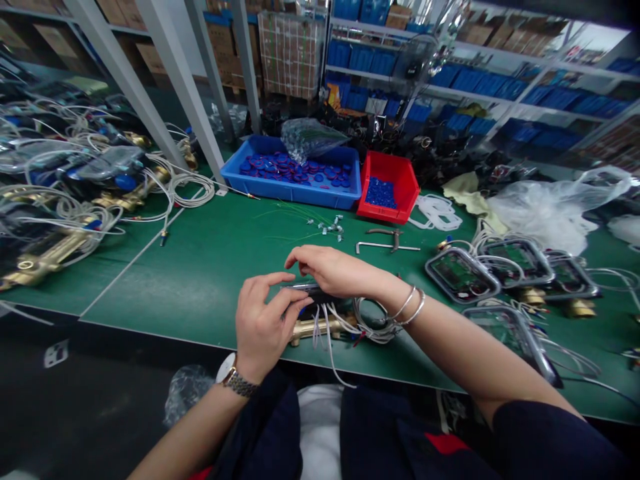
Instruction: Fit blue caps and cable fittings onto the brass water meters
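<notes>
In front of me on the bench lies a meter with a brass pipe body (pixel 320 326), a dark housing (pixel 305 288) and white cables (pixel 370 320). My left hand (pixel 263 317) grips the left side of that housing, thumb nearest me and fingers beyond it. My right hand (pixel 330 268) reaches over the housing from the right, wrist bent and fingers curled down at its far edge. Whatever its fingertips hold is hidden. Both hands cover much of the housing. Beyond them lie small clear-and-grey pieces (pixel 333 228), a hex key (pixel 387 247) and a plier-like hand tool (pixel 395 239).
At the back stand a blue tray (pixel 295 192) of blue discs and a red bin (pixel 385 212) of small blue parts. Brass meters with coiled cables (pixel 60 253) crowd the left. Several open housings (pixel 463 275) and clear plastic bags (pixel 550 207) are at right.
</notes>
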A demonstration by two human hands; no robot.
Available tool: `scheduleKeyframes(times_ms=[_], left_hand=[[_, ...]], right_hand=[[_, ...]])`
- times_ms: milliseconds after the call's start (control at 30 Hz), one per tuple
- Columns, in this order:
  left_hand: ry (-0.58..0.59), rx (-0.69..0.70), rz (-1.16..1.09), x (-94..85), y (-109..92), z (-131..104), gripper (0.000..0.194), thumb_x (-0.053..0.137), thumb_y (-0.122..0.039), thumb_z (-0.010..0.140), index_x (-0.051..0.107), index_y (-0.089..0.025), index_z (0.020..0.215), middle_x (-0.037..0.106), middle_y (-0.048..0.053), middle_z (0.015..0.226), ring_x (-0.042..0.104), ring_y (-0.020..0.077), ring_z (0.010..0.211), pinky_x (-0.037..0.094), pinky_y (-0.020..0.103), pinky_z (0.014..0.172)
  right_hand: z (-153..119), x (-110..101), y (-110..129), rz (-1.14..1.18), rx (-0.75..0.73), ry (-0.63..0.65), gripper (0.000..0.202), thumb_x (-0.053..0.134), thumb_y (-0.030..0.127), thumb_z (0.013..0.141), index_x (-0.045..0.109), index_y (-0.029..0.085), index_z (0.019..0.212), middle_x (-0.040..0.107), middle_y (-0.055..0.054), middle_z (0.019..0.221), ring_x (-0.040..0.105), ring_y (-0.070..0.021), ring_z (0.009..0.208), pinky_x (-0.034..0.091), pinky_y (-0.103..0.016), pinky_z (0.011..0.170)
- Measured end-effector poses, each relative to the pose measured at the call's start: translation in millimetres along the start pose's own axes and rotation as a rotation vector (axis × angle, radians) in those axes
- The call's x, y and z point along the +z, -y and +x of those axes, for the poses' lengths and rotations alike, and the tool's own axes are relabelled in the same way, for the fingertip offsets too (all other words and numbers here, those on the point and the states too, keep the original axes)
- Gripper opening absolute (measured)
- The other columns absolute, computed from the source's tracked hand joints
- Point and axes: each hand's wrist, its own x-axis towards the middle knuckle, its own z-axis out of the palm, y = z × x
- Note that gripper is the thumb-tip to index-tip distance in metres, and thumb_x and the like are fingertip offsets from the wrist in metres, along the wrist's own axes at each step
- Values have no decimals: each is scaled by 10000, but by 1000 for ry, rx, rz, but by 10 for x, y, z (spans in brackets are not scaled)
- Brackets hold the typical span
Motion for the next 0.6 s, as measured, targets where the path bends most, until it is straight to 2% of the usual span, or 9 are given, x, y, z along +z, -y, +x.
scheduleKeyframes(times_ms=[100, 167, 233, 300, 367, 500, 600], left_hand=[[34, -21, -127, -92, -30, 12, 67, 675, -219, 914, 686, -218, 847, 741, 24, 981, 631, 199, 987, 484, 383, 924], [85, -132, -264, -164, -53, -7, 78, 625, -227, 951, 655, -211, 881, 757, 3, 939, 671, 154, 899, 516, 317, 846], [156, -281, -403, -218, -77, -41, 100, 592, -257, 975, 644, -212, 902, 751, -21, 848, 677, 109, 728, 530, 249, 706], [218, -397, -530, -241, -102, -79, 116, 611, -291, 965, 661, -216, 893, 721, -44, 737, 633, 81, 576, 509, 208, 580], [246, -475, -628, -233, -126, -109, 113, 670, -316, 925, 695, -220, 871, 699, -50, 676, 618, 77, 527, 501, 189, 526], [240, -575, -692, -194, -166, -126, 130, 746, -354, 858, 746, -228, 889, 720, -25, 708, 668, 109, 587, 551, 202, 559], [203, -532, -641, -197, -197, -112, 125, 732, -338, 870, 742, -238, 943, 737, -10, 814, 689, 118, 665, 562, 217, 608]], right_hand=[[-83, -128, -31, -57, 57, -58, 183, 560, 145, 956, 610, 176, 1129, 646, -33, 908, 578, -153, 820, 404, -274, 762], [-157, -231, -56, -106, 124, -102, 163, 639, 202, 933, 644, 175, 1093, 586, 25, 725, 520, -132, 674, 359, -267, 690], [-237, -300, -65, -55, 160, -162, 110, 661, 217, 916, 671, 173, 1017, 558, 44, 675, 486, -117, 637, 343, -265, 676], [-320, -314, -44, 140, 172, -248, 72, 655, 233, 917, 665, 161, 918, 598, 21, 745, 508, -115, 691, 366, -260, 692], [-409, -281, 11, 414, 186, -318, 138, 669, 289, 915, 646, 157, 882, 606, 8, 806, 512, -112, 720, 390, -250, 681], [-612, -144, 154, 826, 200, -336, 228, 650, 349, 944, 681, 180, 1093, 596, 11, 824, 536, -101, 709, 431, -242, 683], [-748, 7, 237, 974, 256, -402, 260, 701, 319, 914, 683, 197, 1143, 674, -21, 930, 585, -93, 702, 467, -241, 689]])
